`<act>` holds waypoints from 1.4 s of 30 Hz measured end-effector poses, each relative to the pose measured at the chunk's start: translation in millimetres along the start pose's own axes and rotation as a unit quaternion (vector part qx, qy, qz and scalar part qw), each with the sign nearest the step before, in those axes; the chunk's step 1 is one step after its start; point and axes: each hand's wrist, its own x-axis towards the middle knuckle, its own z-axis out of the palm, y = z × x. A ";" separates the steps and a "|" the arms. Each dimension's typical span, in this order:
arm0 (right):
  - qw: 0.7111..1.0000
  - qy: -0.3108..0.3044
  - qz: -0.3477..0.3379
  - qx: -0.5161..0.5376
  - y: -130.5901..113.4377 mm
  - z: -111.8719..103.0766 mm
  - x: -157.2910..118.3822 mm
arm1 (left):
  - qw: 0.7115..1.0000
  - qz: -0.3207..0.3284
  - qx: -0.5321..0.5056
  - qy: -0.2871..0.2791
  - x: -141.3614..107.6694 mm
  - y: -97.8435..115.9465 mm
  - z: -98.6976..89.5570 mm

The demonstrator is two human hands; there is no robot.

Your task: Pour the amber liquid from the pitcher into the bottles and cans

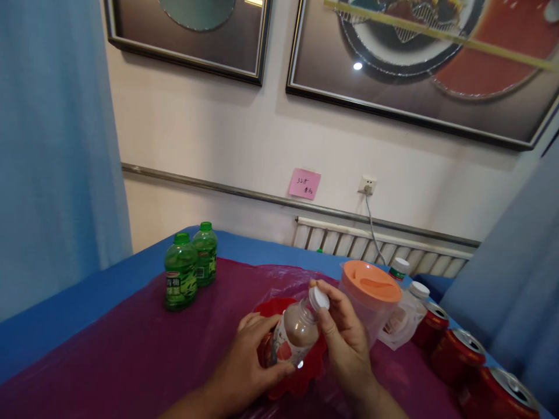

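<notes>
My left hand (pixel 251 364) is wrapped around the body of a clear plastic bottle (pixel 293 336) with a red and white label. The bottle leans with its neck up and to the right. Thumb and fingers of my right hand (pixel 345 331) pinch a white cap (pixel 319 298) at the bottle's mouth. Whether the cap is threaded on or loose, I cannot tell. Beneath the bottle sits a red bowl with a wavy rim (pixel 312 369), partly hidden by my hands.
Two green bottles (pixel 180 273) stand at the left. To the right are an orange-lidded pitcher (pixel 371 282), clear bottles with white caps (pixel 410 311) and several red cans (pixel 458 355). A purple plastic sheet (pixel 174 355) covers the blue table surface (pixel 61 314).
</notes>
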 end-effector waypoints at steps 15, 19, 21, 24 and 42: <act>0.992 -0.057 -0.067 -0.087 -2.0 -4.8 3.7 | 1.000 0.006 0.006 -0.016 2.3 9.9 -4.1; 0.993 -0.051 -0.072 -0.078 1.1 -5.5 2.7 | 1.000 0.007 0.003 -0.012 1.4 7.5 -2.7; 0.994 -0.048 -0.072 -0.072 2.1 -6.0 2.4 | 1.000 0.004 0.003 -0.010 0.4 6.5 -1.9; 0.993 -0.050 -0.068 -0.078 3.2 -6.5 2.2 | 1.000 0.003 -0.001 -0.013 -0.4 6.9 -1.7; 0.998 -0.020 -0.039 -0.042 1.4 7.2 -1.2 | 1.000 -0.003 -0.010 -0.019 0.4 4.8 -3.3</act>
